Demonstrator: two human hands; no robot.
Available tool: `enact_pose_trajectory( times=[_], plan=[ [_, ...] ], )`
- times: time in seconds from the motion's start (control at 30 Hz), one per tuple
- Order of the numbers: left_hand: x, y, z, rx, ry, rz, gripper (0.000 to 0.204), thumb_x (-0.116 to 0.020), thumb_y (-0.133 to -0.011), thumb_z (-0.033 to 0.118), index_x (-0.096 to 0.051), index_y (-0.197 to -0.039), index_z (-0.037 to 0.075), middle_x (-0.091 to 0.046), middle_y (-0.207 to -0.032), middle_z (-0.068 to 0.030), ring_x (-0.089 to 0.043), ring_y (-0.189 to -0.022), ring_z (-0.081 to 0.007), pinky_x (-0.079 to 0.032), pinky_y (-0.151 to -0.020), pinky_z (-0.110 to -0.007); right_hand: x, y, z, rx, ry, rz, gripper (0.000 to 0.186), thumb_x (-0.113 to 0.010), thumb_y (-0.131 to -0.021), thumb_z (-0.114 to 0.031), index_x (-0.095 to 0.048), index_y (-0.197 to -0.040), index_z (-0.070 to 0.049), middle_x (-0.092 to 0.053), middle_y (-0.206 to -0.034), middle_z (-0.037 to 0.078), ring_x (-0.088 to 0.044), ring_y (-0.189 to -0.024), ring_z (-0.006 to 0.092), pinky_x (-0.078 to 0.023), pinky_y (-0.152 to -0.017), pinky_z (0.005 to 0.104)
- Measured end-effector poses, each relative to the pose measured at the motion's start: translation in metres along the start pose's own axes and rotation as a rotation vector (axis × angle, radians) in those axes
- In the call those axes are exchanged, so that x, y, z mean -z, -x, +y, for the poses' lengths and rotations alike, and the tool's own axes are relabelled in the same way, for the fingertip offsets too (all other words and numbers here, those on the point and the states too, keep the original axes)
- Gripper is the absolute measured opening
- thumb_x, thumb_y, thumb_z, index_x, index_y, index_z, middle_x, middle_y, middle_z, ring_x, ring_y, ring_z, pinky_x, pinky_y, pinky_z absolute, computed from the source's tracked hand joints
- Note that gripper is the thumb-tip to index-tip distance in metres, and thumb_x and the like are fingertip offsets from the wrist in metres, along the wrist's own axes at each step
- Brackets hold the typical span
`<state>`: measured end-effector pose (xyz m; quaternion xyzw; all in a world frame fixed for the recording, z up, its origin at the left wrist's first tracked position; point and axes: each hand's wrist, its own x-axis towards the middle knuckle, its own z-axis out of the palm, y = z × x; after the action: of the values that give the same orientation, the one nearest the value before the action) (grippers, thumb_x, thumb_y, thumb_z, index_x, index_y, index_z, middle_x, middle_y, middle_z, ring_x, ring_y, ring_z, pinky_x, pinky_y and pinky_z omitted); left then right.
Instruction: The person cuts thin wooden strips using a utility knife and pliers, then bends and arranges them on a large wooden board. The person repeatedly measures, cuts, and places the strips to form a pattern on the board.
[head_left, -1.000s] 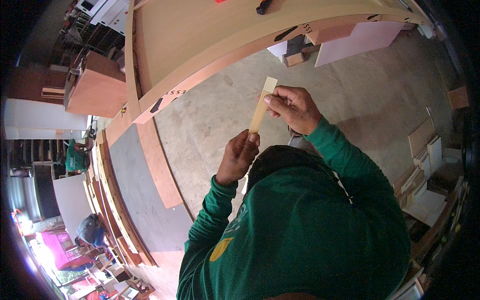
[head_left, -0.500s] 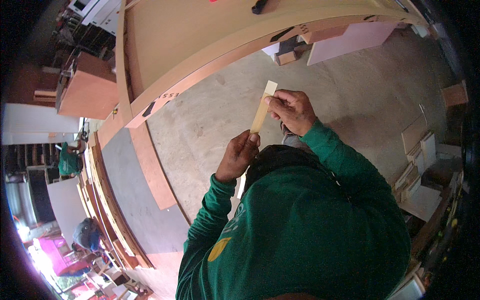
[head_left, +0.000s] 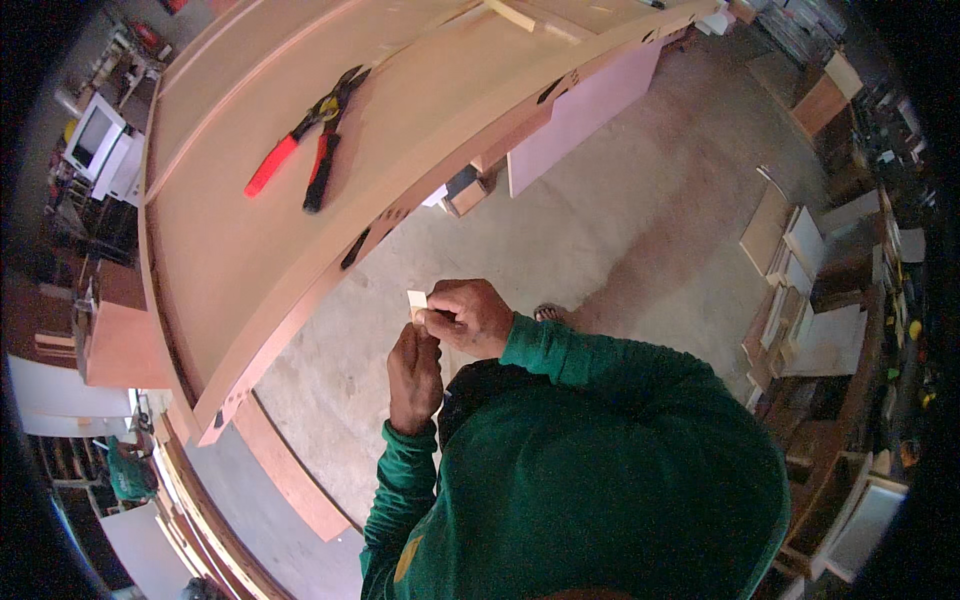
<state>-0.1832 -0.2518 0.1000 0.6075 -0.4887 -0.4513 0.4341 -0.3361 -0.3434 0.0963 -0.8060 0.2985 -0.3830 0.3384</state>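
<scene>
A pale, flat strip (head_left: 417, 299), cream at its upper end, stands up between my hands. My right hand (head_left: 472, 318) pinches it with thumb and bent fingers just below that end. My left hand (head_left: 413, 378) is closed around its lower part, right under the right hand's fingertips. Most of the strip is hidden behind the fingers. Both hands are in front of my chest, off the near edge of a large wooden panel (head_left: 235, 260). On that panel lies a pair of cutting snips (head_left: 328, 108) with one red and one black handle, out of reach of either hand's fingers.
The panel's raised rim curves across the upper left. Under it stands a pinkish board (head_left: 590, 115). Wood offcuts (head_left: 800, 245) lean at the right. Stacked boards (head_left: 205, 505) lie at lower left, near a person in green (head_left: 130, 470). Concrete floor (head_left: 620, 230) stretches beyond my hands.
The view has turned, bringing the snips into sight. My hands have come together along the strip, so less of it shows. Both still hold it.
</scene>
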Motion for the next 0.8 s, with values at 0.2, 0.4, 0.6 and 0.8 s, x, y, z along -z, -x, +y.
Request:
enact_pose_trajectory(
  times=[0.2,0.4,0.6,0.8],
  plan=[
    [-0.044,-0.028,0.003,-0.073,-0.183,0.214,0.034,-0.049,-0.113,0.027,-0.057,-0.091,0.001,-0.052,-0.073,-0.0064,-0.048,-0.067,-0.0167,-0.041,-0.06,-0.035,0.214,-0.047,0.025,-0.038,0.145,-0.767,0.042,-0.073,-0.095,-0.045,-0.076,-0.105,-0.004,-0.077,-0.095,0.02,-0.076,-0.087,0.0359,-0.059,-0.081,0.0449],
    [-0.044,-0.01,-0.038,0.115,-0.099,0.69,0.031,-0.05,-0.111,0.023,-0.059,-0.093,0.0,-0.053,-0.072,-0.0058,-0.049,-0.071,-0.0135,-0.041,-0.061,-0.034,0.464,-0.204,0.09,0.009,0.796,0.402,0.024,-0.07,-0.1,-0.014,-0.072,-0.121,-0.003,-0.078,-0.109,0.01,-0.071,-0.101,0.0203,-0.056,-0.094,0.0348],
    [-0.076,0.033,-0.018,0.312,-0.286,1.125,0.039,-0.055,-0.108,0.024,-0.063,-0.13,-0.007,-0.072,-0.105,-0.0268,-0.07,-0.096,-0.0362,-0.054,-0.085,-0.048,0.439,-0.341,0.268,0.086,1.026,0.11,0.022,-0.068,-0.101,-0.019,-0.071,-0.116,-0.004,-0.075,-0.104,0.01,-0.07,-0.097,0.0213,-0.056,-0.09,0.0366],
    [-0.097,0.1,0.0,0.472,-0.259,1.503,0.032,-0.052,-0.108,0.027,-0.062,-0.106,-0.003,-0.063,-0.088,-0.0314,-0.064,-0.086,-0.0519,-0.049,-0.074,-0.055,0.226,-0.341,0.26,0.38,0.674,-0.032,0.021,-0.067,-0.101,-0.023,-0.069,-0.111,-0.005,-0.073,-0.1,0.011,-0.069,-0.092,0.0224,-0.056,-0.086,0.0385]
  ],
)
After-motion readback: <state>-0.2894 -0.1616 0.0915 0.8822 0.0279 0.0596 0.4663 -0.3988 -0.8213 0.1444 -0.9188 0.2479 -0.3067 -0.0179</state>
